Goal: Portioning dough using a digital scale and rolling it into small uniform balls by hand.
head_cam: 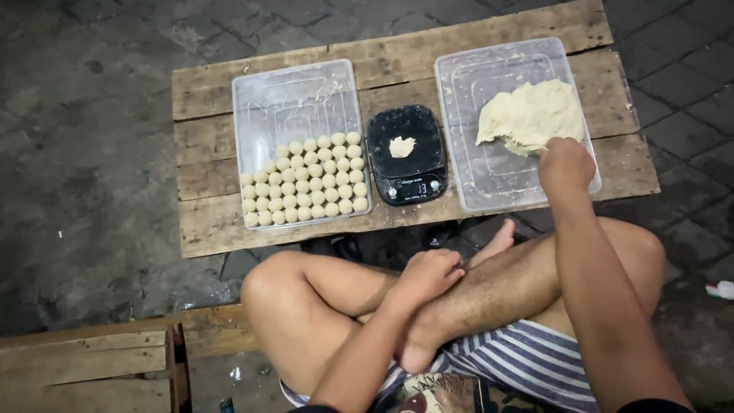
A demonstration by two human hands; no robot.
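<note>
The lump of dough [533, 115] lies in the far right part of the clear tub [466, 164] on the right end of the desk [206, 229]. The right hand [566, 164] reaches into that tub, fingers bunched together at the near edge of the lump, pinching at it; how much dough is caught between the fingers is hidden by the back of the hand. The left hand [428, 275] rests loosely curled on the crossed legs, holding nothing.

Just left of the tub sits a black kitchen scale [405, 157] with a small piece of dough [401, 146] on its plate and its display lit. Further left, a second clear tub [298, 99] holds neat rows of small dough balls [306, 183] filling its near half; the far half is bare apart from smears.

To do this pinch well, it seems best to pull from the thin trailing edge of the lump rather than the thick middle, taking only a little, since the piece on the scale already looks close to the size of one ball. A small, clean tear would help avoid sticky strings dragging across the tub rim. The desk itself is rough planks set low on dark paving stones.
</note>
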